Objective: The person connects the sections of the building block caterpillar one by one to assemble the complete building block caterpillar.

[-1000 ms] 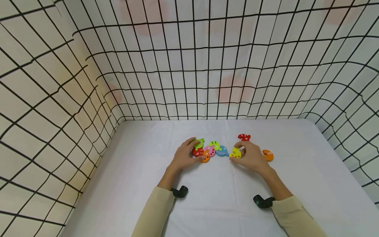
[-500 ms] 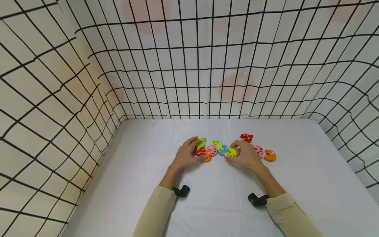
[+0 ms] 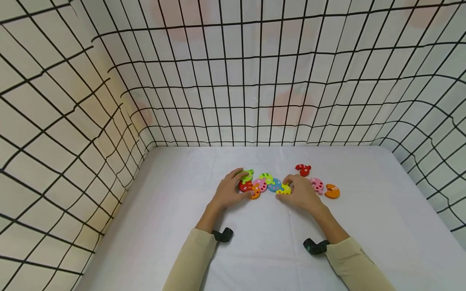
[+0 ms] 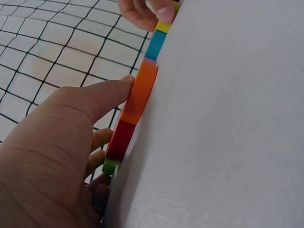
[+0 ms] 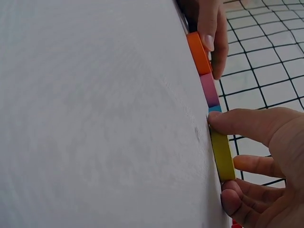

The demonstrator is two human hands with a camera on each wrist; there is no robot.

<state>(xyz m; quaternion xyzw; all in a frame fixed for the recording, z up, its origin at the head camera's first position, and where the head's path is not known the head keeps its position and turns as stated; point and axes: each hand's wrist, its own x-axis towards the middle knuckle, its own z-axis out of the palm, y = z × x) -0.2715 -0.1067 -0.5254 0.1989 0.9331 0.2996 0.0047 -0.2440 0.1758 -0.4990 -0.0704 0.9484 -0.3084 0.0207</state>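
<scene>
My left hand (image 3: 228,192) holds the left end of a chain of flat, brightly coloured puzzle pieces. Its thumb lies on the orange piece (image 4: 140,92) and its fingers reach round to the green piece (image 3: 248,176), with a red piece (image 3: 245,186) between. A pink piece (image 3: 260,185), a lime striped piece (image 3: 266,178) and a blue piece (image 3: 274,185) continue the row. At the right end my right hand (image 3: 303,194) pinches a spotted yellow piece (image 5: 222,154) between thumb and fingers, its edge against the blue one.
Right of the right hand lie a loose red piece (image 3: 303,169), a pink spotted piece (image 3: 317,185) and an orange piece (image 3: 332,191) on the white tablecloth (image 3: 262,250). Black wire mesh (image 3: 255,97) walls the back and both sides.
The right hand has moved left, bringing the yellow piece up to the blue one, then settled slightly. The loose pink piece has come into view. The left hand keeps its hold.
</scene>
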